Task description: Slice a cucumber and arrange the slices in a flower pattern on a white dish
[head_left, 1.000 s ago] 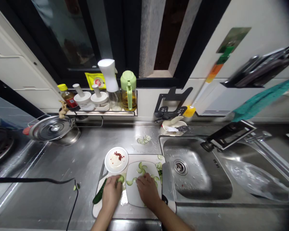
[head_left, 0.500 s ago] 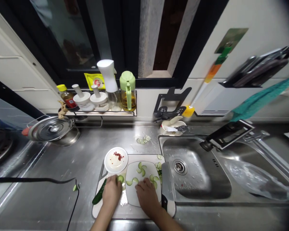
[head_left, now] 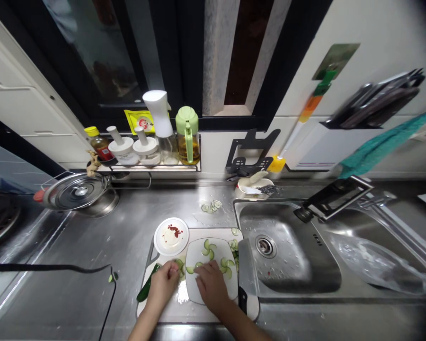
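My left hand (head_left: 163, 280) is over the cutting board (head_left: 170, 310), its thumb and fingers pinched together. What lies between them is too small to make out. Cucumber slices (head_left: 181, 266) are just right of those fingertips. Beside the wrist, on the board's left, rests a dark green length of cucumber (head_left: 144, 290). My right hand (head_left: 213, 287) lies palm down over a white square plate (head_left: 196, 292), fingers stretched out, tips by a curved cucumber slice (head_left: 198, 264). More slices form fan-like groups at the plate's top (head_left: 208, 248) and right (head_left: 227, 266).
A knife (head_left: 246, 270) lies along the board's right edge, near more slices. A white dish (head_left: 171, 237) with red bits stands at the board's top left. To the right is the sink (head_left: 287, 279); a lidded pot (head_left: 78, 192) and a condiment rack (head_left: 156, 167) are behind.
My left hand has turned, its fingers now drawn into a pinch by the slices. The right hand has shifted slightly left and up on the plate, towards the left slices.
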The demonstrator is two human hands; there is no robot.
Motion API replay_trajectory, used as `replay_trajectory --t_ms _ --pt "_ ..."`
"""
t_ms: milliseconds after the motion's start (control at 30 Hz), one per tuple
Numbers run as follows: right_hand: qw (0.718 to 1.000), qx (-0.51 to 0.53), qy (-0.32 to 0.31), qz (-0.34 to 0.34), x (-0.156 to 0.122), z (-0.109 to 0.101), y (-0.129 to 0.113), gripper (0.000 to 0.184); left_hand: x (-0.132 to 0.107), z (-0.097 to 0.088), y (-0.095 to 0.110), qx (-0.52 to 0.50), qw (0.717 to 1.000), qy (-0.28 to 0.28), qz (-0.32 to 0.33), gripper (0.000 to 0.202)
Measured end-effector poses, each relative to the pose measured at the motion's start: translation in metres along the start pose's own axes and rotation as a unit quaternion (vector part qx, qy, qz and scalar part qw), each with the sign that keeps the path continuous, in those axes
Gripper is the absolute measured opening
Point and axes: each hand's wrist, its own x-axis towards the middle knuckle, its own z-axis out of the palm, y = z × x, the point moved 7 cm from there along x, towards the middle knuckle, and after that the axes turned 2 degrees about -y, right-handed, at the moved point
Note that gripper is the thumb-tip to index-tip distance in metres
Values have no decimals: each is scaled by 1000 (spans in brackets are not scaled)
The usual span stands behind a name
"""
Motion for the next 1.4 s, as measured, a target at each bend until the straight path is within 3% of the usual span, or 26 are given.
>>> replay_trajectory --t_ms 133,267,400,533,700,800,933,1067,1233,1400 --pt "997 75 12 1 8 4 -6 32 -6 11 9 -95 994 -50 12 22" --pt "993 120 4 24 7 10 -3 13 -12 24 13 -172 980 -95 9 34" --pt "989 126 -8 76 -3 10 7 8 -18 34 10 -213 970 -121 -8 46" --pt "990 118 -12 73 -11 3 7 9 -24 51 -1 -261 949 -158 -82 56" --pt "994 103 5 22 -18 -6 -2 10 -35 70 -9 -344 893 -193 -218 60" --pt "997 79 9 4 -24 -7 -4 9 -39 73 -3 -385 866 -206 -242 57" --pt "997 67 0 32 -29 -5 0 9 -35 72 0 -412 854 -194 -251 51" --pt "989 97 -1 115 -31 -2 9 11 -24 71 -7 -399 866 -176 -245 53" --pt "954 207 -11 215 -29 6 19 11 -3 62 -4 -351 914 -141 -145 43" --pt "941 229 43 247 -20 10 28 14 16 48 5 -268 956 -99 -64 31"
